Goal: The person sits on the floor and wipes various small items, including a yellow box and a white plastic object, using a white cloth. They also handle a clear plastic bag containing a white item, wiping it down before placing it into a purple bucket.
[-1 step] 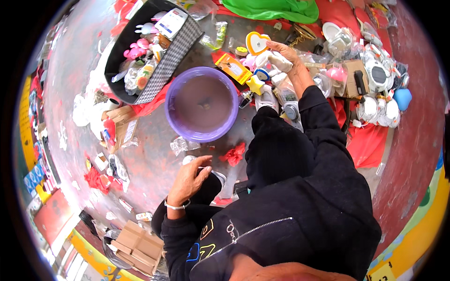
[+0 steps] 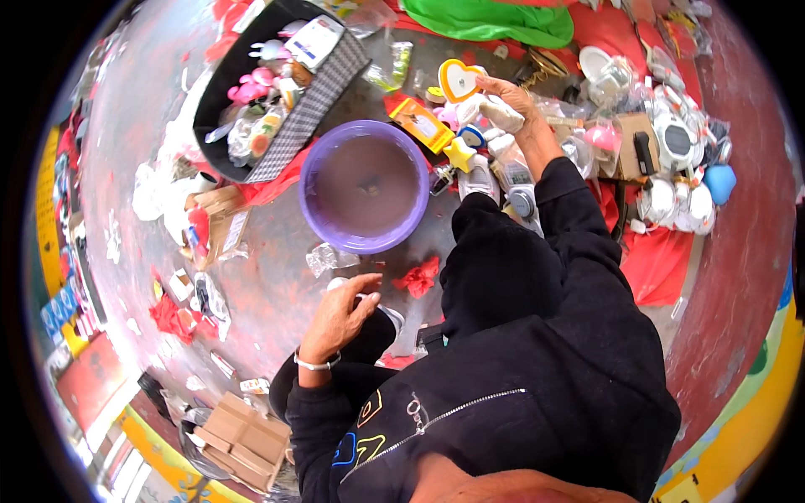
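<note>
In my right hand (image 2: 521,107), raised beyond my right knee, is a heart-shaped piece (image 2: 459,80) with an orange-yellow rim and pale face, pinched between thumb and fingers. White, soft-looking material (image 2: 496,112) shows under the same palm; whether I hold it too is unclear. My left hand (image 2: 335,322), a bangle at its wrist, rests by my left knee with thumb and fingers apart. Below the right hand lie a yellow star (image 2: 459,154), a blue-rimmed piece (image 2: 471,135) and an orange-yellow box (image 2: 420,124). A purple basin (image 2: 307,220) of murky water stands between my hands.
At the far left stands a black-and-white patterned bin (image 2: 312,107) of toys. White devices (image 2: 673,141) and packages pile up on the right. Flattened cardboard (image 2: 243,440) lies at lower left, a green sheet (image 2: 495,18) at the far side. Red scraps (image 2: 418,277) and plastic litter the floor.
The heart-shaped piece has tilted slightly, showing more of its face. The fingers of my left hand have shifted a little. The whole view has moved very slightly.
</note>
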Tool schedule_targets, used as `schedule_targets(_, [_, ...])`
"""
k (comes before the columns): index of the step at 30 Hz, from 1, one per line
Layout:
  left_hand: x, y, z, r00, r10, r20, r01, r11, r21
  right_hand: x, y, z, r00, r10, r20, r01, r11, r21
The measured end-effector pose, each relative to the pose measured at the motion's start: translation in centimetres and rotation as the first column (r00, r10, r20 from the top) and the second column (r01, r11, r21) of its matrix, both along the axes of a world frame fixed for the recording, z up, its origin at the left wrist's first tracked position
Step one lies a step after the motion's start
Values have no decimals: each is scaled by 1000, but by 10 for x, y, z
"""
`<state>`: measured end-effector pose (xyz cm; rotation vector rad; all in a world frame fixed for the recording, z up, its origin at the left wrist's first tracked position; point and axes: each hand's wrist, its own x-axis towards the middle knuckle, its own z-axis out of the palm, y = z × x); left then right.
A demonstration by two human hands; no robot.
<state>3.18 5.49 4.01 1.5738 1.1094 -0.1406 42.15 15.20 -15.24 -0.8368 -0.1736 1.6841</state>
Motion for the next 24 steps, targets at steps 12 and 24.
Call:
schedule_targets(12, [3,19,35,384,697,606,-524,705,-478,-151,-23,265,430,-114,896,-526,775,351])
schedule_targets(24, [-52,12,85,270,364,892,-588,796,-147,-244,-52,318,410,6,912,-772,535,344])
